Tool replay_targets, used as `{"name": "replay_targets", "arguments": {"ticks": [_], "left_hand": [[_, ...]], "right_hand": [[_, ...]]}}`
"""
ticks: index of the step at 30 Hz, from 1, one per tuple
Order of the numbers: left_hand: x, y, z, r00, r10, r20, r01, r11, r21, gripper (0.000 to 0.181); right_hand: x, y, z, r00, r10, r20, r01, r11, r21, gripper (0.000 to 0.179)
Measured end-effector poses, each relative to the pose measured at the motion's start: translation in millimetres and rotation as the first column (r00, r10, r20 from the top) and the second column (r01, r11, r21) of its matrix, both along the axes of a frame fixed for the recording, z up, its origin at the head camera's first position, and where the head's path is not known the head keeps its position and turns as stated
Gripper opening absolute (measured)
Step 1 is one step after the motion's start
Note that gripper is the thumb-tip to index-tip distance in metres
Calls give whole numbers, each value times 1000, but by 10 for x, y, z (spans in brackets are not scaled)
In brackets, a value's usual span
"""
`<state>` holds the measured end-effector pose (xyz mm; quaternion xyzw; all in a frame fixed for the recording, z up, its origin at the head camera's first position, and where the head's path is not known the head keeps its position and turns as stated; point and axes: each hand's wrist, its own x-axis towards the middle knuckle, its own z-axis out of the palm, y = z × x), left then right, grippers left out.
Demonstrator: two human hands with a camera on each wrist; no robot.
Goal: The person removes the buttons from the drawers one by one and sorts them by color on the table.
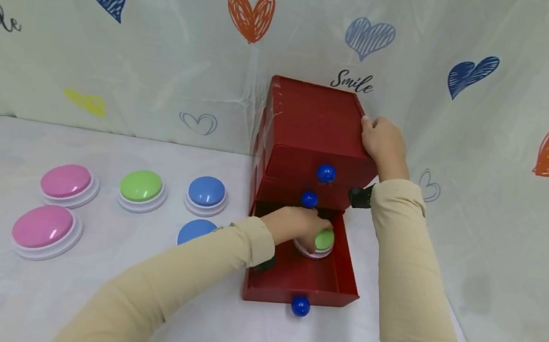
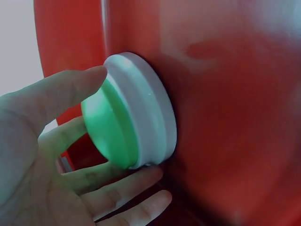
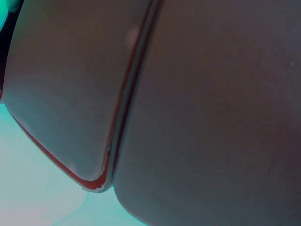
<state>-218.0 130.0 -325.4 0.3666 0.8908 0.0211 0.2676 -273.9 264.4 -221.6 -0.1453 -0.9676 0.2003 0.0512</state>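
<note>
A red drawer cabinet (image 1: pixel 316 117) with blue ball knobs stands at the back, its bottom drawer (image 1: pixel 281 296) pulled out. Inside that drawer sits a push button with a green dome (image 1: pixel 325 239) and a white base (image 2: pixel 155 106). My left hand (image 1: pixel 300 225) reaches in and holds this button, thumb at the base's rim and fingers around the far side, as the left wrist view shows. My right hand (image 1: pixel 385 144) grips the cabinet's upper right edge, thumb on top; its other fingers are mostly hidden. The right wrist view shows the cabinet's side panels (image 3: pixel 211 113) close up.
On the white table to the left stand two pink buttons (image 1: pixel 67 182), another green button (image 1: pixel 141 185) and two blue buttons (image 1: pixel 207 191); my left sleeve partly covers the nearer blue one. Behind the cabinet hangs a pale curtain (image 1: pixel 161 67) printed with hearts.
</note>
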Motion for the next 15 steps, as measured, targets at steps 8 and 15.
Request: {"name": "replay_targets", "arguments": {"ticks": [8,15], "left_hand": [[-25,40,-125,998,60,7,-60,998,35,68],[9,81,-192,995,84,-50,-81,995,55,71]], "right_hand": [[3,-5,-3,1000,2,-7,-2,1000,-1,51],[9,4,3,1000,5,-15,-5,1000,-5,50]]}}
